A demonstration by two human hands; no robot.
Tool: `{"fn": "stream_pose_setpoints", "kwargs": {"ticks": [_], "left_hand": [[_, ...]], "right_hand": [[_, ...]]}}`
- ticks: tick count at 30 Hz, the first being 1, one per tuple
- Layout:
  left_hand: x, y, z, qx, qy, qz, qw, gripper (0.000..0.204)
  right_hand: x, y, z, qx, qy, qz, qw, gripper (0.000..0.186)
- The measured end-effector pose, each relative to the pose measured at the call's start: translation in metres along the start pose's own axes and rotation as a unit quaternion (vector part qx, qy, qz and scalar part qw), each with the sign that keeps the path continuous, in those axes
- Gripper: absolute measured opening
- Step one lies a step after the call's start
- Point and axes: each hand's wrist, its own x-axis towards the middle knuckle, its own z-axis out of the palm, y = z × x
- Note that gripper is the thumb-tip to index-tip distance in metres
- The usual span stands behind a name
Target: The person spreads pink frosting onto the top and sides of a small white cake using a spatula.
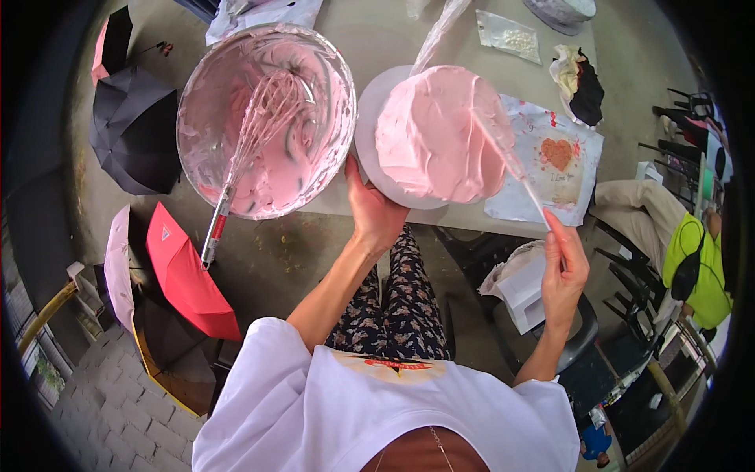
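A round cake (pixel 440 130) coated in pink frosting sits on a round white cake board (pixel 373 94). My left hand (pixel 376 208) grips the near-left edge of that board, the thumb along its rim and the other fingers partly hidden beneath. In my right hand (pixel 565 256) is the handle of a slim pale spatula (pixel 531 191). Its frosting-smeared blade lies against the cake's right side and top. Left of the cake, a large metal mixing bowl (pixel 346 102) holds pink frosting. A whisk (pixel 263 118) rests in it, coated in frosting, its handle leaning over the near rim.
Behind the cake lies a frosting-smeared piping bag (pixel 440 31). A printed sheet with a red heart (pixel 586 149), a bag of white beads (pixel 510 38) and a crumpled cloth (pixel 582 86) are to the right. Open umbrellas (pixel 189 275) stand at left; a seated person (pixel 692 267) is at right.
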Motion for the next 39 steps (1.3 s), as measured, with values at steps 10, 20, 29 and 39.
{"fn": "stream_pose_setpoints", "kwargs": {"ticks": [10, 20, 29, 39], "left_hand": [[0.003, -0.009, 0.000, -0.025, -0.040, 0.014, 0.999, 0.068], [0.000, -0.004, 0.005, -0.035, -0.067, 0.001, 0.997, 0.076], [-0.002, -0.006, 0.023, -0.004, -0.045, -0.001, 0.999, 0.070], [-0.002, 0.005, 0.021, 0.006, -0.040, -0.021, 0.999, 0.070]], "right_hand": [[-0.030, -0.019, 0.010, -0.033, -0.007, -0.119, 0.992, 0.034], [-0.012, -0.002, 0.006, 0.062, 0.036, -0.076, 0.994, 0.031], [-0.008, 0.010, 0.001, 0.046, 0.018, -0.107, 0.993, 0.030], [-0.003, 0.045, 0.024, -0.107, 0.088, -0.314, 0.939, 0.043]]}}
